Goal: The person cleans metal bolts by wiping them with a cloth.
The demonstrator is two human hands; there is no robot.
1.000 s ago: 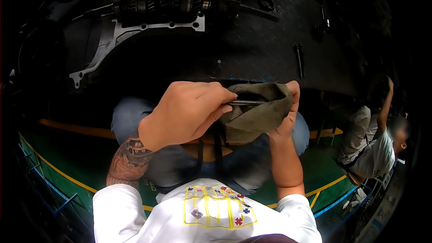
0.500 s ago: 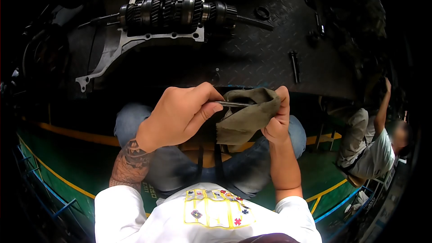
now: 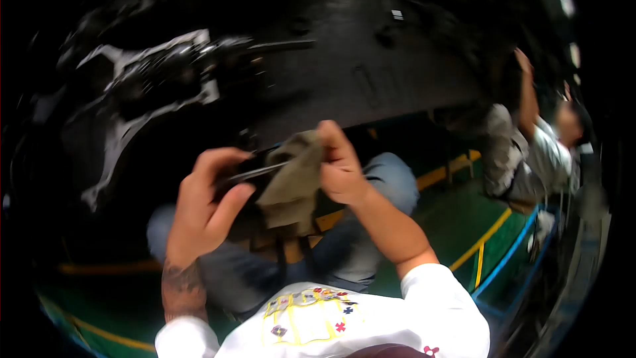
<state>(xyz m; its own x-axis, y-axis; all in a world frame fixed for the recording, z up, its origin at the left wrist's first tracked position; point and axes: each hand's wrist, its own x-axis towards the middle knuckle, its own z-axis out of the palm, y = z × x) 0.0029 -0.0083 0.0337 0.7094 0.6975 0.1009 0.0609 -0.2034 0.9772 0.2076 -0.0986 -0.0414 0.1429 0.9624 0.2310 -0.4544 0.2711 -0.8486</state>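
A grey-green cloth (image 3: 291,192) hangs from my right hand (image 3: 341,172), whose fingers are closed on its upper right edge. Out of the cloth's fold sticks a slim metal rod (image 3: 258,172), pointing left; its other end is hidden in the cloth. My left hand (image 3: 195,215) is beside the rod's bare end, thumb and fingers spread apart. The rod's tip lies in the gap between them, and I see no grip on it. Both hands are above my lap, just in front of the dark workbench (image 3: 371,109).
On the bench at upper left lies a blurred metal housing (image 3: 162,103) with a gear shaft (image 3: 225,46) in it. A small ring (image 3: 300,25) is farther back. To the right sits another person (image 3: 546,152) with an arm raised, near a blue rail (image 3: 510,258).
My left hand has let go of the rod and spread its fingers. The view has swung to the right, so the housing appears farther left and blurred. My right hand keeps the cloth.
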